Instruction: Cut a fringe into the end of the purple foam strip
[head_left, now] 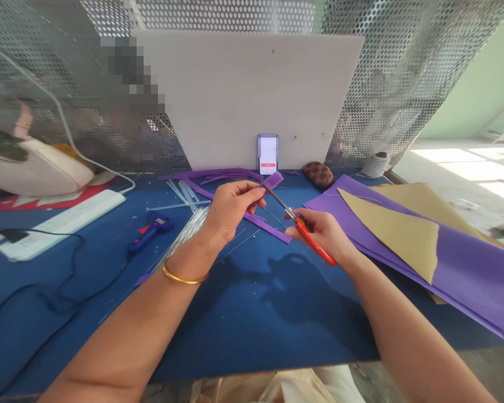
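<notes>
My left hand [231, 207] pinches a small purple foam strip [273, 179] above the blue table [252, 313]. My right hand [325, 234] grips red-handled scissors [308, 238], whose metal blades reach up to the strip's lower edge. A gold bangle [183, 277] sits on my left wrist. More purple strips [252, 218] lie on the table under my hands.
Purple and tan sheets [424, 240] are stacked at the right. A blue glue gun [151, 230], clear glue sticks [185, 193], a white power strip [63, 223] and black cable [59, 291] lie left. A white board [256, 95] leans on perforated metal behind.
</notes>
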`<state>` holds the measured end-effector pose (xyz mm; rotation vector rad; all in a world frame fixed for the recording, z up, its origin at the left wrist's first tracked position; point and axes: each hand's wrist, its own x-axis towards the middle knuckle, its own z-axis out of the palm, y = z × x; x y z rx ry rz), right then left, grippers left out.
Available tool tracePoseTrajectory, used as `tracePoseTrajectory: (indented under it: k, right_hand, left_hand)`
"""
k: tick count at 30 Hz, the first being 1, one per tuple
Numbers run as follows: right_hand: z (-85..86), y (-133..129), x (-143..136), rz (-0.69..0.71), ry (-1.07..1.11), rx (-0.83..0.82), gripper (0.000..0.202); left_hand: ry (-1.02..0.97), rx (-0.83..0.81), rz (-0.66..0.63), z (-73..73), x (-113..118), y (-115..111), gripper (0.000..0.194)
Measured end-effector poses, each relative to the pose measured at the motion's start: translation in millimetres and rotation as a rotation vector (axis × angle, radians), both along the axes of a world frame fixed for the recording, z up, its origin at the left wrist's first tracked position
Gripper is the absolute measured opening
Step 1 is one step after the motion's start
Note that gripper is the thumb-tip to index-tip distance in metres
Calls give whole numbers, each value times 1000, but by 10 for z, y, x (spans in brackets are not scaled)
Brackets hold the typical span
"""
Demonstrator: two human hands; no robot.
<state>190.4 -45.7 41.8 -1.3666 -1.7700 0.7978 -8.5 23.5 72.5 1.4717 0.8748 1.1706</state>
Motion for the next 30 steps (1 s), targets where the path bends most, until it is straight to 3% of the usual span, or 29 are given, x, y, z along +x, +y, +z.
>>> tracePoseTrajectory:
  k: [19,30]
  right_hand:
    - [-29,55,13,27,59,-60,33]
    - [-7,12,-14,-13,-42,-9,45]
  left_hand:
    - [-64,-105,-107,11,-34,15,13]
    - [29,-6,8,23,-18,-3,16]
